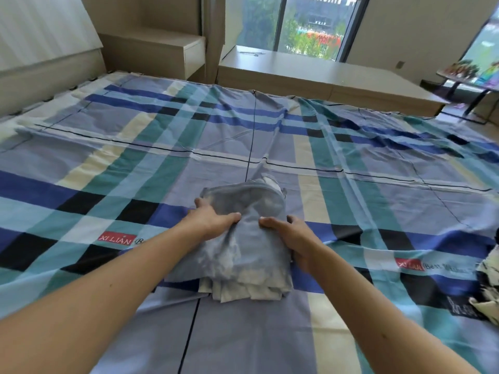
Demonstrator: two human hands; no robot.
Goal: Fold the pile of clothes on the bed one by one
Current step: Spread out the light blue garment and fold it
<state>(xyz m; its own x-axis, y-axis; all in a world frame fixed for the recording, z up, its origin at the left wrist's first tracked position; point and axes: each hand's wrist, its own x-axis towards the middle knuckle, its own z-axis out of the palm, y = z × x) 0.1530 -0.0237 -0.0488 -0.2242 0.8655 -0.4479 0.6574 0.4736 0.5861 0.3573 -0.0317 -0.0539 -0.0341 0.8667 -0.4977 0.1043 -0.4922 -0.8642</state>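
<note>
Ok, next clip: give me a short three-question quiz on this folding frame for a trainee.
1. True or false: only the left hand touches the folded grey-blue garment.
2. Where does the black-and-white cloth lie? A: at the bed's right edge. B: under the garment. C: on the window ledge.
3. Fill in: the garment rests on a ___ bedsheet.
Key: 1 false, the right hand grips it too; 2 A; 3 checked.
</note>
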